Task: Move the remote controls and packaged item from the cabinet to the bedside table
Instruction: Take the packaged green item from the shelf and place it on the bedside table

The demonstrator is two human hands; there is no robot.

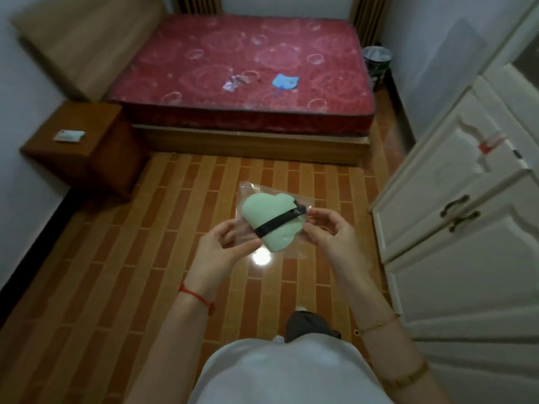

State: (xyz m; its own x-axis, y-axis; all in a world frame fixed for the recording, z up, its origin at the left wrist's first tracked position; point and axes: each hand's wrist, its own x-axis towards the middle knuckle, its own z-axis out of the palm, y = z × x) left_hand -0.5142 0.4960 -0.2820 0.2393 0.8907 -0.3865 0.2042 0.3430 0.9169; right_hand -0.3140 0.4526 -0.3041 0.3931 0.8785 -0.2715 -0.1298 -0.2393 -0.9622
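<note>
- Packaged item (269, 221), pale green with black strap in clear wrap, held above the floor, right of the bedside table (78, 135).
- Left hand (220, 247) fingers pinching its lower-left edge.
- Right hand (332, 231) fingertips pinching its right edge.

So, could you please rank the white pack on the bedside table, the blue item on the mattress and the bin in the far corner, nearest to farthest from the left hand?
From the left hand, whose grip is on the clear packaged item:
1. White pack, on the bedside table to the left.
2. Blue item, ahead on the red mattress.
3. Bin, far right corner beside the bed.
</note>
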